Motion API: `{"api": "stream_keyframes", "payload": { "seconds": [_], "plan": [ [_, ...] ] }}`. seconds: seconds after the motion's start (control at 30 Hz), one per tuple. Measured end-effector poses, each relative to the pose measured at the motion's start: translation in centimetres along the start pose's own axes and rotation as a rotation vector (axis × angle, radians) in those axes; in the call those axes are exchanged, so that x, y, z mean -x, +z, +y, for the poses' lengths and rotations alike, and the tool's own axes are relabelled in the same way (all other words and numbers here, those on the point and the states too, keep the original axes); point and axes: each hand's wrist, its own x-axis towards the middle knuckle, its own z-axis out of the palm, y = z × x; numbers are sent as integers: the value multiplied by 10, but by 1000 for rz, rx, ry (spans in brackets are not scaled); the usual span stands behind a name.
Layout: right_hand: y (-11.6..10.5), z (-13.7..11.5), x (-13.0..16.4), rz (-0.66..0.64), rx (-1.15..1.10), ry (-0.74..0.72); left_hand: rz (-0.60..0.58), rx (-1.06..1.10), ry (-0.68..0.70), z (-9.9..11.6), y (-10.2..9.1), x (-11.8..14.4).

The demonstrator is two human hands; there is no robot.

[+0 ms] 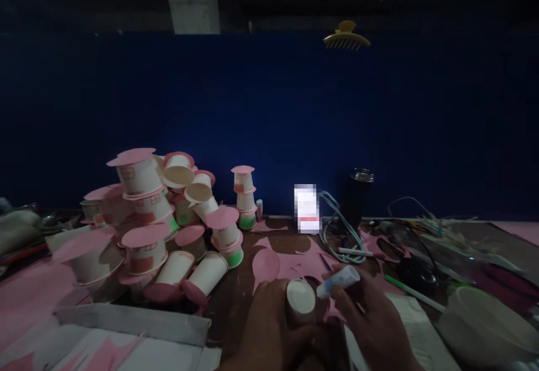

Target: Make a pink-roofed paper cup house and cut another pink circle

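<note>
My left hand [269, 326] is wrapped round a white paper cup [300, 299], one round end of it turned up towards me. In my right hand [370, 317] is a glue stick [339, 281], a white tube with blue print, tilted with its lower end close to the cup's rim. Whether the two touch I cannot tell. Behind my hands lies cut pink paper [290, 267], with a round pink disc [266, 264] at its left.
Paper cups with pink discs [145, 247] pile up at left, near a stacked cup tower [244, 200]. A cardboard box [135, 323] lies front left. Behind stand a lit phone [307, 208] and a black flask [356, 200]; a mouse [416, 273] and bowl [484, 326] are at right.
</note>
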Motion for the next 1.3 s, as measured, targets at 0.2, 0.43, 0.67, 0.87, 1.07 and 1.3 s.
{"api": "stream_keyframes", "payload": {
  "seconds": [0.2,0.43,0.67,0.87,1.07,1.3],
  "plan": [
    [2,10,0,-12,164,-82,4,-4,9,-1,1,0],
    [4,4,-1,-90,146,-158,14,-46,72,0,0,-1],
    [5,-5,-1,-98,110,-155,10,-48,73,-2,2,0],
    [4,-4,3,-89,28,-127,14,-58,114,-5,4,-3],
    [5,-4,5,-98,-58,-102,-11,-74,129,0,1,-4],
    [5,-9,3,-85,-46,-142,-25,-95,111,4,-2,-3]
  ]
}}
